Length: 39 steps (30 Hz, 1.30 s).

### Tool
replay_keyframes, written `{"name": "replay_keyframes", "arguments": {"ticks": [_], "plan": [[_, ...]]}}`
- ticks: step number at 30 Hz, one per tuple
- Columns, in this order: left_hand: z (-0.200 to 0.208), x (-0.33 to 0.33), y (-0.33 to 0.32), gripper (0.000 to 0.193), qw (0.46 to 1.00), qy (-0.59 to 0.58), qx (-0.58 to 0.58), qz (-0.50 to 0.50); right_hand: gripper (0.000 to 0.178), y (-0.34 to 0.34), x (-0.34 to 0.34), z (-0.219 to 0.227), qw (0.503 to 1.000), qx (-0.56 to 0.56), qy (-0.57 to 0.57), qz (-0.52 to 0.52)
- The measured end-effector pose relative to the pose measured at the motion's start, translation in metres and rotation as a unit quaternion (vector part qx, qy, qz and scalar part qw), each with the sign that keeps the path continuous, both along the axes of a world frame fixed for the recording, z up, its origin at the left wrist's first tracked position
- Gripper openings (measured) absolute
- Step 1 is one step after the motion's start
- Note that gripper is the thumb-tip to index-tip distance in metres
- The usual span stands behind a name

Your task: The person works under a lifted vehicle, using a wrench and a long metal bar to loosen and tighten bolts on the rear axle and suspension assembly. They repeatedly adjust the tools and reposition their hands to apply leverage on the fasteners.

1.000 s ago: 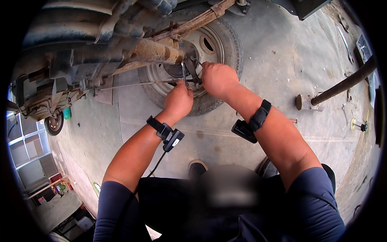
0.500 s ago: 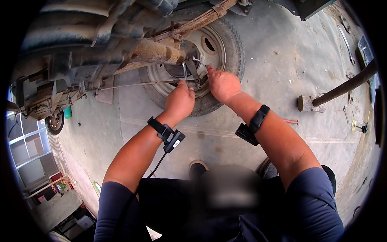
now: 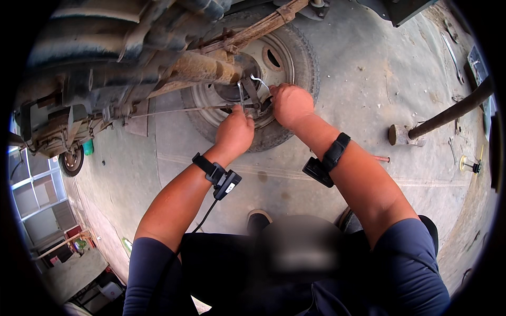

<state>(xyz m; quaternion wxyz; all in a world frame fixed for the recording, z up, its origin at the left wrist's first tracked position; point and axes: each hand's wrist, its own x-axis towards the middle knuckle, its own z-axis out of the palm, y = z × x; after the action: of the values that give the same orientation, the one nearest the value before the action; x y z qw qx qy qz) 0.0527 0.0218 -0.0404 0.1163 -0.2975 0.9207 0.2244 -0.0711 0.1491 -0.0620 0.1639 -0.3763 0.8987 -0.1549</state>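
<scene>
My left hand [image 3: 235,130] is closed round a silver wrench [image 3: 241,92] that points up at the hub. In my right hand [image 3: 291,105] is a second silver wrench [image 3: 261,80], its bent head reaching the hub area beside the first one. Both wrench heads meet the parts behind the wheel, next to a dark metal lever [image 3: 252,92]; the exact fastener is too small to make out. A rusty axle [image 3: 208,68] runs in from the left to the wheel [image 3: 305,58]. Below my left fingers, a thin rod [image 3: 179,110] passes behind the hand.
Vehicle underbody fills the upper left, with a rusty leaf spring [image 3: 263,26] above the axle. To the right, a dark pole [image 3: 453,110] ends at a wooden block [image 3: 401,135]. Tools lie on the concrete floor, including a long wrench [image 3: 452,58]. A small wheel [image 3: 71,160] stands at left.
My right hand has turned and shifted slightly, its wrist moving left, and more of its wrench shows. My left hand stays almost where it was.
</scene>
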Motion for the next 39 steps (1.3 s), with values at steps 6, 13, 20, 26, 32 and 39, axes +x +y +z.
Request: {"name": "replay_keyframes", "arguments": {"ticks": [6, 13, 20, 26, 32, 39], "plan": [[0.000, 0.001, -0.001, 0.030, 1.000, 0.014, 0.009, 0.006, 0.023, -0.005, 0.005, 0.004, 0.999, -0.002, -0.031, -0.014], [0.003, 0.000, 0.001, 0.027, 1.000, 0.003, -0.005, -0.017, 0.024, -0.004, -0.002, 0.006, 0.999, 0.013, -0.045, -0.008], [-0.001, 0.004, -0.002, 0.029, 1.000, 0.018, 0.009, -0.001, 0.026, -0.001, -0.004, 0.008, 0.997, -0.001, -0.070, -0.026], [0.001, 0.002, -0.003, 0.028, 1.000, 0.001, -0.005, -0.019, 0.027, -0.002, 0.003, 0.002, 0.999, -0.001, -0.034, -0.017], [0.003, 0.002, -0.002, 0.028, 1.000, -0.002, 0.001, -0.019, 0.024, 0.003, -0.012, 0.007, 1.000, -0.007, 0.011, 0.012], [0.002, 0.003, -0.002, 0.029, 1.000, 0.019, 0.017, 0.003, 0.020, -0.001, -0.019, 0.013, 0.997, -0.068, 0.047, -0.006]]}}
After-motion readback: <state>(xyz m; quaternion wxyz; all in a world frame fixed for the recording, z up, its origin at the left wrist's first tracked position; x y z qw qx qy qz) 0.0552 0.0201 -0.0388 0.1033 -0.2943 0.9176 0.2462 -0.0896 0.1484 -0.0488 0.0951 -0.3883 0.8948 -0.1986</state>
